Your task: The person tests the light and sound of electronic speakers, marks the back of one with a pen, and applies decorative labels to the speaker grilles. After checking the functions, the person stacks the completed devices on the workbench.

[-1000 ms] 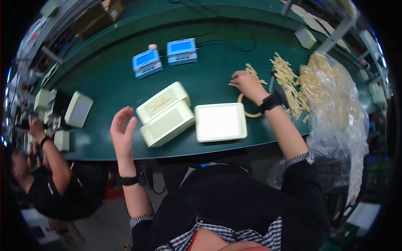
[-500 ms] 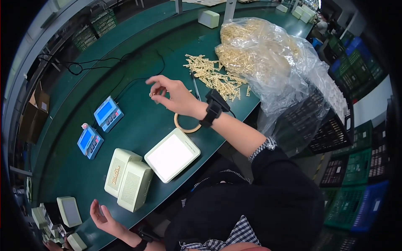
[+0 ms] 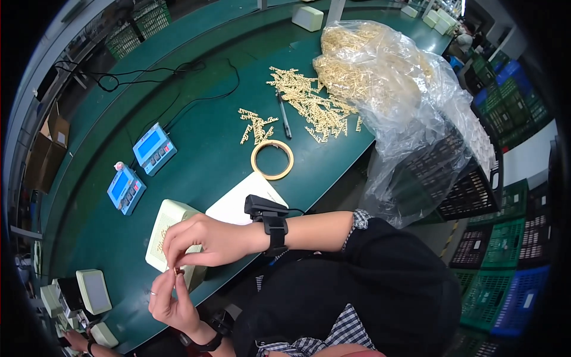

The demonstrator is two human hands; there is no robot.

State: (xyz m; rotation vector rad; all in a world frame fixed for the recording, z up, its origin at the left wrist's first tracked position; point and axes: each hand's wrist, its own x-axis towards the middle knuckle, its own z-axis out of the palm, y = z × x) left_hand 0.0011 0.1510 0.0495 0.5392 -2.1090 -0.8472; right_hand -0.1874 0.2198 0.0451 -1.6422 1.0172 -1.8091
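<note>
My right hand (image 3: 208, 241) and my left hand (image 3: 172, 300) meet fingertip to fingertip at the lower left. Both pinch a small gold-brown piece (image 3: 179, 271), mostly covered by the fingers. Behind them stand pale green speaker-like housings (image 3: 165, 217). One bears gold script lettering on its front; the other is largely hidden by my hands. Partly beneath my right wrist lies a pale tray-like part with a bright white face (image 3: 238, 199). A small cluster of gold script-letter badges (image 3: 257, 126) rests farther back on the green table.
A tape roll (image 3: 254, 158) and a pen (image 3: 284, 116) lie near a larger badge pile (image 3: 309, 106). A bulging clear bag (image 3: 386, 83) hangs over the right edge by a black crate (image 3: 476, 184). Two blue-screened devices (image 3: 156, 152) stand left. Another person's hand (image 3: 76, 340) shows lower left.
My right hand has swung down and left from above the badges to meet my left hand over the housings. My left hand has moved slightly right, its fingers closing on the small piece.
</note>
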